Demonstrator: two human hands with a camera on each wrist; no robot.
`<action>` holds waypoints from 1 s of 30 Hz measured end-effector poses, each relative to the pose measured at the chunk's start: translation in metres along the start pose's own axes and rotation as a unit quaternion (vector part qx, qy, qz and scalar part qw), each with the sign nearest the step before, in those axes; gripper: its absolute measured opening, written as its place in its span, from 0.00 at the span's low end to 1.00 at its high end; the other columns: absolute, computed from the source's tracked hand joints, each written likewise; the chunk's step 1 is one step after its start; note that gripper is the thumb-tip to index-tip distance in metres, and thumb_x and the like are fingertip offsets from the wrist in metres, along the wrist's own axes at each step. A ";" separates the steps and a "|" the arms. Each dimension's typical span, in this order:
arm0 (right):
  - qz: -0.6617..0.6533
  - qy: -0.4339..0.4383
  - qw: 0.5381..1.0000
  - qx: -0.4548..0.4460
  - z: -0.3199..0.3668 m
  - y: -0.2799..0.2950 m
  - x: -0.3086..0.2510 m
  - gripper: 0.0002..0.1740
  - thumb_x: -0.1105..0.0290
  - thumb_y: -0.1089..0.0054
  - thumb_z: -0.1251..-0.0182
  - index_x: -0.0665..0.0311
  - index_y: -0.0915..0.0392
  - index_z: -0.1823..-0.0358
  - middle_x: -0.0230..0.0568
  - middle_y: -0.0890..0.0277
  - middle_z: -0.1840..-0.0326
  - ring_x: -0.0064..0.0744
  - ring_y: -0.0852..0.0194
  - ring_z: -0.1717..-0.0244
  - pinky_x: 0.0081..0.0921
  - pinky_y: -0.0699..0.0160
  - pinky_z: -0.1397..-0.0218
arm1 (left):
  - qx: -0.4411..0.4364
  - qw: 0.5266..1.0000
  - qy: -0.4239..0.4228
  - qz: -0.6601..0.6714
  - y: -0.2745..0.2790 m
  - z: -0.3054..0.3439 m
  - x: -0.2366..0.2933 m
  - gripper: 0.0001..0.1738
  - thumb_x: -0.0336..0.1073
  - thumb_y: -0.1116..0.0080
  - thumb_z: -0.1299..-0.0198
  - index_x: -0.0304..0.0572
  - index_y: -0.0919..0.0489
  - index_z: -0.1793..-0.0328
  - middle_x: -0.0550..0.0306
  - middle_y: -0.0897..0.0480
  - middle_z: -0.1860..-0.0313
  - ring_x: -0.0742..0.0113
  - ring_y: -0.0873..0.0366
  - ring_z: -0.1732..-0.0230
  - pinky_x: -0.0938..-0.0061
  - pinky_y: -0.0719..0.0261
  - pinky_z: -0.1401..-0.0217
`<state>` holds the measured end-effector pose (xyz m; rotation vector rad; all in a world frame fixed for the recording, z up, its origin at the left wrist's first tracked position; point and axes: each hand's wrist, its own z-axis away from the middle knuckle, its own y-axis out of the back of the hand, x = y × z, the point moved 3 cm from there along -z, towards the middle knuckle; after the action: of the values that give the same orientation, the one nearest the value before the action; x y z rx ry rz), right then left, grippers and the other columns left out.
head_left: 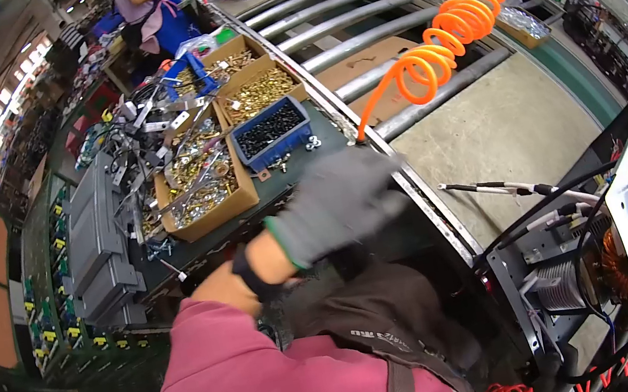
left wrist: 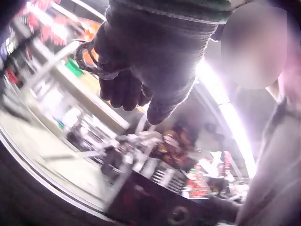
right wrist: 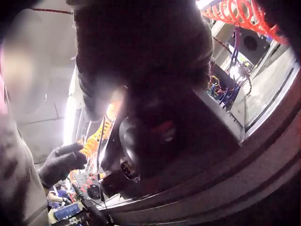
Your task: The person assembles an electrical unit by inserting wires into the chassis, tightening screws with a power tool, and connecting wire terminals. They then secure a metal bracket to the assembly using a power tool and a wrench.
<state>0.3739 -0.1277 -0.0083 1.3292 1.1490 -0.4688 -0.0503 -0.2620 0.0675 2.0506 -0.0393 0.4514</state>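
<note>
My left hand, in a grey glove with a green cuff, is blurred over the bench edge, just in front of the blue bin of black screws. From below in the left wrist view, its gloved fingers point downward beside a thin dark loop; I cannot tell whether they hold it. My right hand appears only in the right wrist view, as a dark gloved shape across the top. Its fingertips are lost in shadow near a dark panel. An open-sided electrical unit with a copper coil stands at the right.
Cardboard boxes of brass-coloured hardware and a grey plastic case are on the bench. An orange coiled hose hangs above the roller conveyor. Thick cable ends jut from the unit. Another person is at the far end.
</note>
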 end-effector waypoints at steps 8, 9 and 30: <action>-0.014 -0.006 0.985 0.169 0.004 0.008 0.032 0.13 0.78 0.42 0.33 0.77 0.26 0.49 0.52 0.21 0.59 0.35 0.23 0.63 0.28 0.17 0.56 | 0.021 0.925 0.379 -0.037 0.106 0.091 -0.144 0.20 0.46 0.41 0.42 0.41 0.17 0.50 0.50 0.14 0.57 0.58 0.16 0.55 0.68 0.22 0.49; -0.060 -0.069 0.982 0.165 0.003 0.006 0.031 0.13 0.79 0.41 0.34 0.78 0.26 0.50 0.52 0.21 0.60 0.35 0.23 0.64 0.28 0.17 0.59 | -0.001 0.908 0.415 -0.059 0.118 0.095 -0.160 0.19 0.45 0.41 0.41 0.40 0.17 0.50 0.51 0.15 0.57 0.60 0.17 0.56 0.69 0.22 0.48; 0.207 -0.064 0.954 0.208 0.020 0.013 0.072 0.14 0.70 0.41 0.30 0.70 0.24 0.48 0.48 0.18 0.56 0.35 0.21 0.71 0.24 0.22 0.72 | -0.231 0.836 0.420 -0.267 0.087 0.040 -0.292 0.22 0.38 0.44 0.47 0.35 0.18 0.47 0.35 0.20 0.46 0.46 0.20 0.45 0.60 0.23 0.41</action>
<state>0.4224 -0.1197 -0.0665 1.8251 0.6529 -0.4923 -0.3282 -0.3862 0.0263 1.1715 0.8538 0.8464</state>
